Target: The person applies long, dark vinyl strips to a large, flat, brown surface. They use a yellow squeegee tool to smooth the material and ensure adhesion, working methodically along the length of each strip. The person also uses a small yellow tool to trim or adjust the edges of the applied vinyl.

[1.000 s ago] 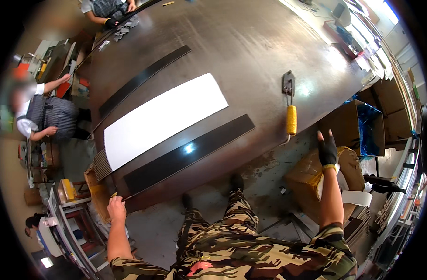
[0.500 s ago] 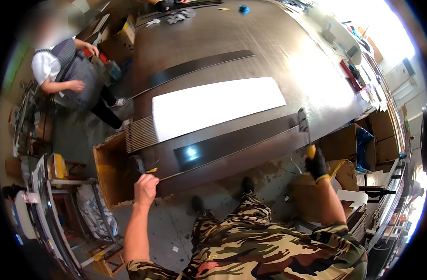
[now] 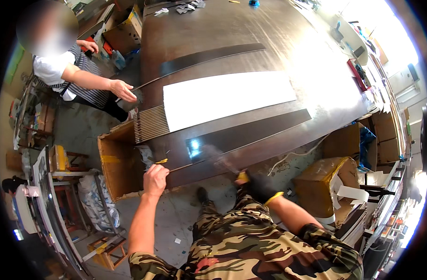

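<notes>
My bare left hand (image 3: pixel 156 179) pinches the near end of a long thin metal strip (image 3: pixel 251 149) that runs along the front edge of the big dark metal table (image 3: pixel 213 37). A small yellow piece (image 3: pixel 161 161) sits just above my fingers. My right hand (image 3: pixel 259 187), in a black glove with a yellow cuff, grips a yellow-handled tool (image 3: pixel 225 162), motion-blurred, its head over the table edge near the strip. A long white sheet (image 3: pixel 227 98) lies between two dark flat strips (image 3: pixel 209 55), (image 3: pixel 251 133).
A co-worker's hand (image 3: pixel 122 89) at the table's left end touches another thin strip beside a stack of ribbed plates (image 3: pixel 150 123). An open cardboard box (image 3: pixel 118 161) stands below the table corner. More boxes (image 3: pixel 325 182) and a white cable (image 3: pixel 297 156) lie right of my legs.
My right hand swung in from the boxes on the right to the table edge and took up the yellow-handled tool that lay there. My left hand rose to the strip's end.
</notes>
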Demonstrator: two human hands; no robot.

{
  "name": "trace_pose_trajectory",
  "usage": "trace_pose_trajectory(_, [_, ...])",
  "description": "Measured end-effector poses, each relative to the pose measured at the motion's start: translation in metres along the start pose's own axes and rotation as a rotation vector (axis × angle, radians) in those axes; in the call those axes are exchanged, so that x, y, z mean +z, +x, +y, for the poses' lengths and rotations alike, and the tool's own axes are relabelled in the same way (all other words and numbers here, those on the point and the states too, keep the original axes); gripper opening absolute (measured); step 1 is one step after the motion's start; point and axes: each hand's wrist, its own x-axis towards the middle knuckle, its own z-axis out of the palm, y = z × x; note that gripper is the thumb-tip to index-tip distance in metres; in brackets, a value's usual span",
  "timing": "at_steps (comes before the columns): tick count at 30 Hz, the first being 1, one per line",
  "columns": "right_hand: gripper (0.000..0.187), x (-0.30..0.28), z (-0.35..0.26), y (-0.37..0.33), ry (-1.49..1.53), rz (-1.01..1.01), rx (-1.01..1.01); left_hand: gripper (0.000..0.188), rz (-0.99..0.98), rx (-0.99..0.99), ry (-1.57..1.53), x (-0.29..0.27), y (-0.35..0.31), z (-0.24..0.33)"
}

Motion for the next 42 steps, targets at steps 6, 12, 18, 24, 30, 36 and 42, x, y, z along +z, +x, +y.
trace_pose_trajectory(6, [0.033,-0.118,0.309,-0.01,-0.052,0.669,0.153,0.006,-0.076,-0.054,-0.008,-0.002,0.008,0.005])
trace_pose_trajectory(12, [0.031,-0.169,0.308,-0.004,0.468,0.613,0.675,0.007,-0.139,-0.128,-0.047,-0.003,0.006,-0.003])
trace_pose_trajectory(18, [0.025,-0.016,0.06,-0.006,0.347,-0.026,-0.08,0.01,-0.196,-0.148,-0.116,0.002,0.018,-0.011])
trace_pose_trajectory(24, [0.042,-0.01,-0.017,0.011,0.098,-0.217,-0.063,0.012,-0.297,-0.315,-0.113,-0.006,0.021,-0.01])
trace_pose_trajectory(30, [0.029,-0.142,0.265,-0.005,0.361,0.463,0.642,0.013,-0.311,-0.4,-0.116,-0.008,0.021,-0.01])
trace_pose_trajectory(36, [0.032,-0.129,0.29,-0.007,0.277,0.583,0.423,0.016,-0.333,-0.428,-0.161,-0.003,0.024,-0.014])
trace_pose_trajectory(42, [0.028,0.003,0.019,0.01,0.143,-0.074,-0.122,0.017,-0.361,-0.411,-0.156,-0.002,0.035,-0.01])
